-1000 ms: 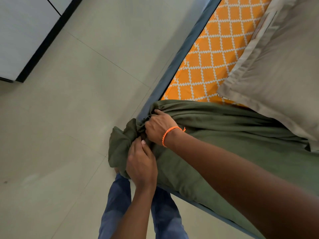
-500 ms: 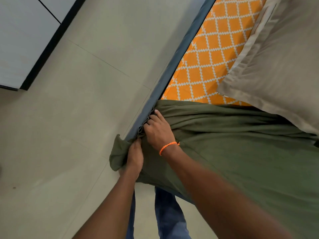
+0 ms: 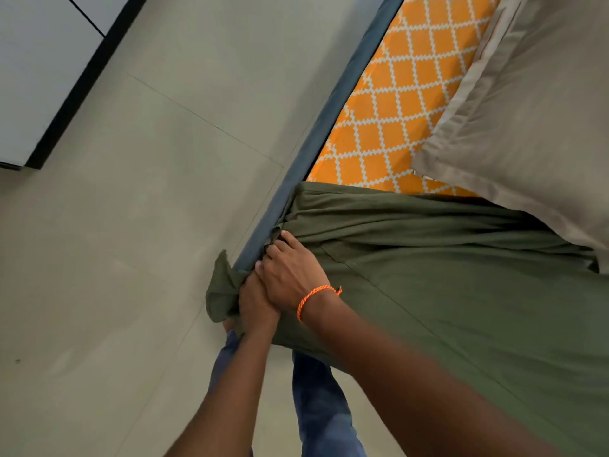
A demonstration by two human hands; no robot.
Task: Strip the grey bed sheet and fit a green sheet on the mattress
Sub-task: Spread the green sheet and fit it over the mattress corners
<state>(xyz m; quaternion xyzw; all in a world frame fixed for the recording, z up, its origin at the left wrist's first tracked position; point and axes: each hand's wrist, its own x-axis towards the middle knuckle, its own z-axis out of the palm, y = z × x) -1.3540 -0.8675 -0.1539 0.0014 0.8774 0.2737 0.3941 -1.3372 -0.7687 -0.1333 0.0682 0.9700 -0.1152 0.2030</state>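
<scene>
1. The green sheet (image 3: pixel 445 291) lies spread over the near part of the mattress (image 3: pixel 405 103), from the centre of the view out toward 4 o'clock; its corner is bunched at the mattress corner, just left of centre.
2. The right hand (image 3: pixel 290 275), wearing an orange wrist cord (image 3: pixel 316 300), has its fingers curled into the gathered sheet edge on the mattress's blue side band (image 3: pixel 329 127).
3. The left hand (image 3: pixel 255 303), partly under the right, grips the sheet's hanging corner at about 8 o'clock.
4. Toward 1 o'clock the orange-patterned mattress top is bare, with a beige pillow (image 3: pixel 527 110) lying on it.
5. No grey sheet shows, so stripping looks done; fitting looks early, with this corner in hand and the rest of the mattress uncovered.
</scene>
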